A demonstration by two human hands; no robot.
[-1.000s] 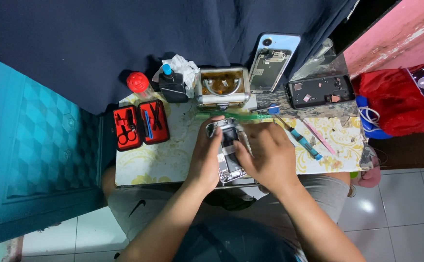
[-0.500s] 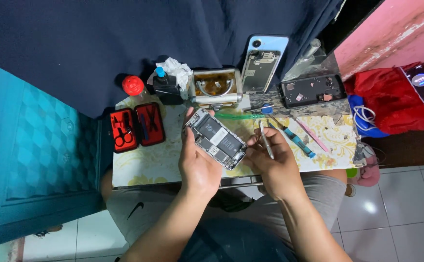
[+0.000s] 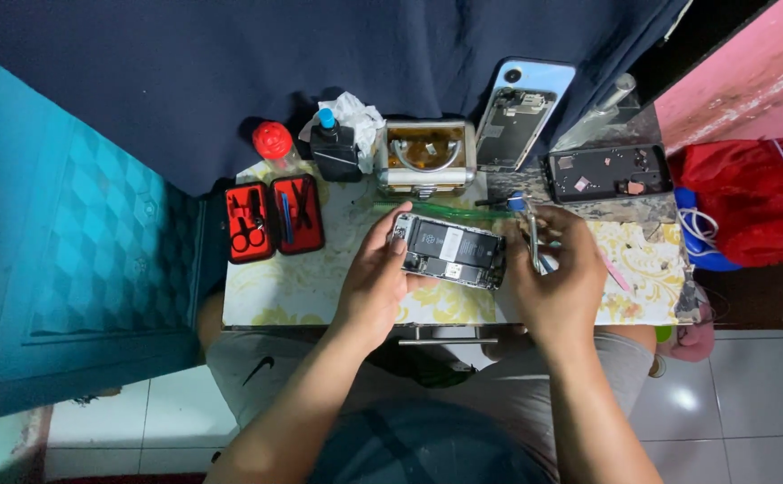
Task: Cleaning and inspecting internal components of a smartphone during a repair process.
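An opened phone (image 3: 449,251) with its battery and boards showing lies almost level above the small table (image 3: 302,278). My left hand (image 3: 375,273) grips its left end, thumb on the upper edge. My right hand (image 3: 557,278) supports the phone's right end and also pinches metal tweezers (image 3: 534,240), which point upward between the fingers.
At the table's back stand a red-capped bottle (image 3: 273,143), a dark bottle with a blue tip (image 3: 333,148), a metal box (image 3: 425,157), a phone shell (image 3: 519,121) and a dark phone frame (image 3: 608,172). A red tool case (image 3: 274,218) lies open at left. A red bag (image 3: 759,202) sits right.
The phone has turned from a diagonal tilt to nearly level and moved right. My right hand has lifted with the tweezers to the phone's right end.
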